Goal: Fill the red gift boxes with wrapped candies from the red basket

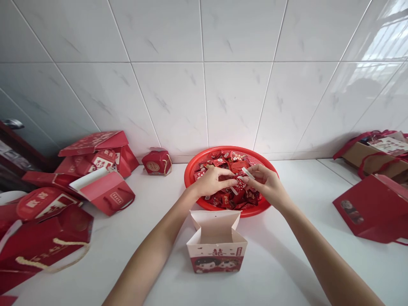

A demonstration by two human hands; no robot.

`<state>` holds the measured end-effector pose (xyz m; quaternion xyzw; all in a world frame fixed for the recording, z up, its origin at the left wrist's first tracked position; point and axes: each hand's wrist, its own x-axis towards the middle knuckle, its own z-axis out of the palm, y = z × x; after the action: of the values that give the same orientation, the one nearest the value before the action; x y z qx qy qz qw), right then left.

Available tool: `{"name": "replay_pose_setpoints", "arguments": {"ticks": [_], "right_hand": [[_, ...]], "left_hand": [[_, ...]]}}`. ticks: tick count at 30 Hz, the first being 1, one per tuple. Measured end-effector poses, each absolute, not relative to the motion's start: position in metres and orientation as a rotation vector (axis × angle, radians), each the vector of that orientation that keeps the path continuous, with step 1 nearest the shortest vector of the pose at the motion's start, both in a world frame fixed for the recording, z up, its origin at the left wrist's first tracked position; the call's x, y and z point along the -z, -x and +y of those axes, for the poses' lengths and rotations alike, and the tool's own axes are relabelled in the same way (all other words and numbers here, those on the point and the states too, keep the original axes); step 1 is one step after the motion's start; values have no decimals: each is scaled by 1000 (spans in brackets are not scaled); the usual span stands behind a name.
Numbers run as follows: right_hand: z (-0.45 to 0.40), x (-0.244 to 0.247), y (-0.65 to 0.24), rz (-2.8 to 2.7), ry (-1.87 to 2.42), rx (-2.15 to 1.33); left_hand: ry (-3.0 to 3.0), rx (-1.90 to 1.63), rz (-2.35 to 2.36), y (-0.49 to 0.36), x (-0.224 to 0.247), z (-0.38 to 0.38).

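A red plastic basket [188, 170] full of red-wrapped candies [227, 199] stands against the wall. Over it, my left hand [214, 180] has its fingers closed on the left edge of a red packet [239, 183] with white characters. From the other side my right hand [262, 182] pinches the same packet, and a narrow white strip shows by its fingertips. Nearer to me, an open-topped paper box [216, 255] with two cartoon faces stands upright between my forearms. Its visible inside holds nothing.
Red gift boxes and bags [95, 161] are piled on the left, some with rope handles. A small red box [157, 162] stands by the wall. On the right are a red box [371, 208] and a brown carton [366, 159] with papers.
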<state>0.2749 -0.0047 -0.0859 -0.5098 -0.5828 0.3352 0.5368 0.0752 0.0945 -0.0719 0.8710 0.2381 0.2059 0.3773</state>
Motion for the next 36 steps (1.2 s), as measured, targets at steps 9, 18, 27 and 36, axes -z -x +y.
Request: {"name": "replay_pose_setpoints", "arguments": {"ticks": [9, 18, 27, 36], "right_hand": [[-4, 87, -277, -1480, 1261, -728], [-2, 91, -280, -1464, 1367, -622], [-5, 90, -278, -1496, 1378, -613], [-5, 88, -277, -1375, 1365, -682]], "left_hand": [[-2200, -651, 618, -76, 73, 95], [-2480, -422, 1414, -27, 50, 123], [-2586, -102, 1479, -46, 59, 110], [-2383, -386, 1145, -44, 52, 110]]}}
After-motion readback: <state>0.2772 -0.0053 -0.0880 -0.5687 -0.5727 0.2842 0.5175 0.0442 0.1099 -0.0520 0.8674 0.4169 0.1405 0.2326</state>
